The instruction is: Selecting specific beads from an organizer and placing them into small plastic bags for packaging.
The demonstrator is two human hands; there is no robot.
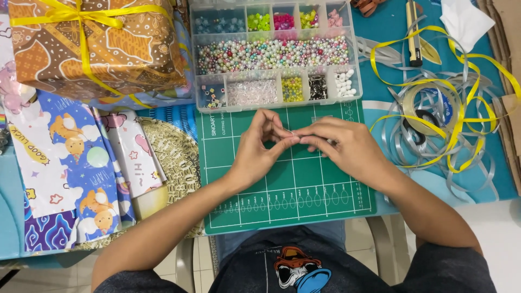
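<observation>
Two hands meet above the green cutting mat (282, 190) on the counter, just below the clear bead organiser (274, 54). The left hand (258, 149) and right hand (342, 146) each pinch shut on something tiny and pale (291, 133) between their fingertips; whether it is a bead or a thread end is too small to tell. It looks very light, slippery and easy to drop, best held by fingertip pads close to its end. Tangled yellow and silver ribbon (445, 108) lies well apart on the right.
</observation>
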